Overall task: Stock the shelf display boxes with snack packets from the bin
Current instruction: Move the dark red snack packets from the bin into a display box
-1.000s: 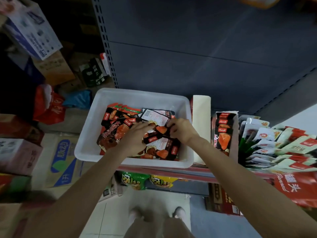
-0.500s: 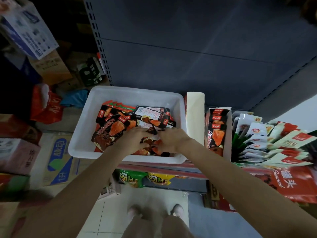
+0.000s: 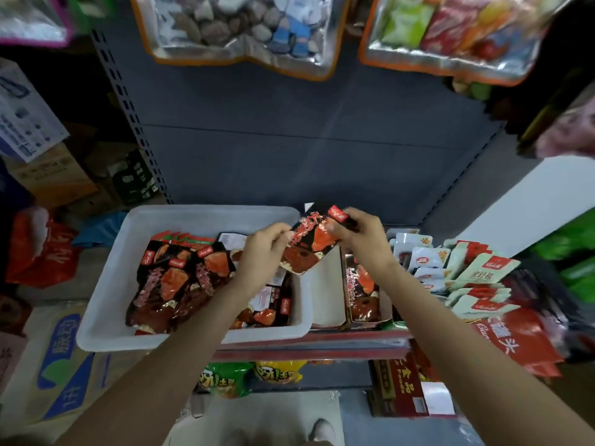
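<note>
Black packets (image 3: 180,281) with red-orange print (glossy) fill a white bin (image 3: 106,304); neighbouring sachets (image 3: 425,257) are white.

Dim shop light here, nothing bright. Straight beyond the fingers rises a grey back panel (image 3: 289,130), with a perforated upright (image 3: 128,117) on its left edge. Above the fingers hang foil bags (image 3: 238,27). Far left of the fingers, stacked cartons (image 3: 48,175) and a red bag (image 3: 42,249). Below them, a red shelf edge (image 3: 309,344), then pale floor (image 3: 264,413). Right of the fingers, a white panel (image 3: 521,204).
</note>
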`<state>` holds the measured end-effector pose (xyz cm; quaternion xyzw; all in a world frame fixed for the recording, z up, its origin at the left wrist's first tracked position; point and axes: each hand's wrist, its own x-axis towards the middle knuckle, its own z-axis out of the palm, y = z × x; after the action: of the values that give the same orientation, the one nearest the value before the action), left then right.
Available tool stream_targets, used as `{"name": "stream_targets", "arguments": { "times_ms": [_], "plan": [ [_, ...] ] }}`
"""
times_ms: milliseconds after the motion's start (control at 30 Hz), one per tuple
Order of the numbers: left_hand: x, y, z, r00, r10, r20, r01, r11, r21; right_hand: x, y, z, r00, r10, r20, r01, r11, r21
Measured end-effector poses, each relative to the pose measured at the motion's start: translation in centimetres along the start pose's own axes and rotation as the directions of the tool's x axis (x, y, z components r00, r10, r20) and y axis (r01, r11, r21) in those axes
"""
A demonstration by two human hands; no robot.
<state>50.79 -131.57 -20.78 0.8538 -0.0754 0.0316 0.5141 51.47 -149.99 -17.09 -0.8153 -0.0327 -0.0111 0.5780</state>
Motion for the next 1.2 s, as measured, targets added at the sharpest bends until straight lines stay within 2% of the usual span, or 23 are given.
{"name": "stream_targets", "arguments": {
  "times_ms": [100, 233, 333, 400, 533, 700, 833, 1033, 1133, 1200],
  "plan": [
    [1.1, 2.0, 3.0, 0.992, -0.036, 0.12, 0.043, 0.997, -0.058, -0.5, 0.3, -3.3, 0.995, -0.049, -0.09, 0.046, 0.999, -0.029],
    [2.3, 3.5, 6.8, 0.955, -0.085, 0.284, 0.096, 0.995, -0.024, -0.5, 0.9, -7.5, 0.987, -0.119, -0.108, 0.087, 0.961, -0.262],
    [2.7, 4.0, 8.6, 0.957, -0.128, 0.261, 0.13, 0.991, 0.009, -0.4, 1.9, -9.3, 0.994, -0.106, 0.007, 0.094, 0.848, -0.521],
    [2.9, 4.1, 9.3, 0.962, -0.165, 0.218, 0.16, 0.986, 0.043, -0.4, 2.8, -9.6, 0.997, -0.075, 0.033, 0.08, 0.802, -0.592],
    [3.5, 3.9, 9.7, 0.956, -0.217, 0.196, 0.191, 0.971, 0.144, 0.0, 3.1, -9.2, 0.997, -0.062, 0.035, 0.071, 0.808, -0.585],
    [3.6, 4.0, 9.7, 0.94, -0.241, 0.241, 0.212, 0.967, 0.142, 0.7, 2.8, -8.1, 0.999, -0.029, 0.045, 0.05, 0.807, -0.588],
    [3.8, 3.7, 9.5, 0.929, -0.262, 0.262, 0.233, 0.963, 0.136, 1.1, 2.7, -6.9, 0.992, -0.003, 0.127, 0.084, 0.768, -0.635],
    [3.4, 2.8, 9.3, 0.931, -0.278, 0.234, 0.288, 0.958, -0.007, 0.9, 3.1, -6.0, 0.989, -0.037, 0.144, 0.12, 0.768, -0.63],
    [3.5, 2.8, 9.0, 0.958, -0.24, 0.156, 0.258, 0.961, -0.104, 0.5, 3.3, -6.2, 0.99, -0.077, 0.12, 0.134, 0.796, -0.59],
    [3.5, 2.9, 9.0, 0.969, -0.209, 0.134, 0.224, 0.969, -0.107, 0.5, 3.1, -6.4, 0.987, -0.084, 0.137, 0.152, 0.766, -0.624]
  ]
}}
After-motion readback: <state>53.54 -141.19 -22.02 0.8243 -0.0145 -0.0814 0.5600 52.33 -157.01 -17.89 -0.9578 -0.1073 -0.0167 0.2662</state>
